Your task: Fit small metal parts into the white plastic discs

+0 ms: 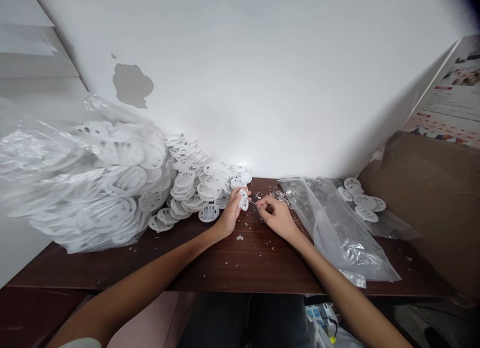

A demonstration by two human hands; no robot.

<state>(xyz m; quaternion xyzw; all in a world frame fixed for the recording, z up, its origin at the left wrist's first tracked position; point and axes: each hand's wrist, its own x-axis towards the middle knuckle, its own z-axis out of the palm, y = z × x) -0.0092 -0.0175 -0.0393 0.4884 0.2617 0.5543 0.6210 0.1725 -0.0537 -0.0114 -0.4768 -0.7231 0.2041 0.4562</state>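
A white slotted plastic disc [243, 200] is held upright in my left hand [229, 217], fingers closed around its edge, above the middle of the dark wooden table. Just right of it, my right hand [276, 215] pinches a thin stick-like tool [253, 203] whose far end points at the disc. Whether the tip touches the disc is too small to tell. Below the hands lies a small white plastic scrap [240, 237]. A heap of similar white discs [213, 182] rises directly behind and left of my left hand.
A large clear bag [112, 188] full of discs fills the left side. On the right lie a flat clear bag [337, 233], several loose discs [365, 202] and a brown cardboard box [431, 188]. Small scraps [279, 194] litter the table [262, 275]. A power strip [317, 314] sits below the edge.
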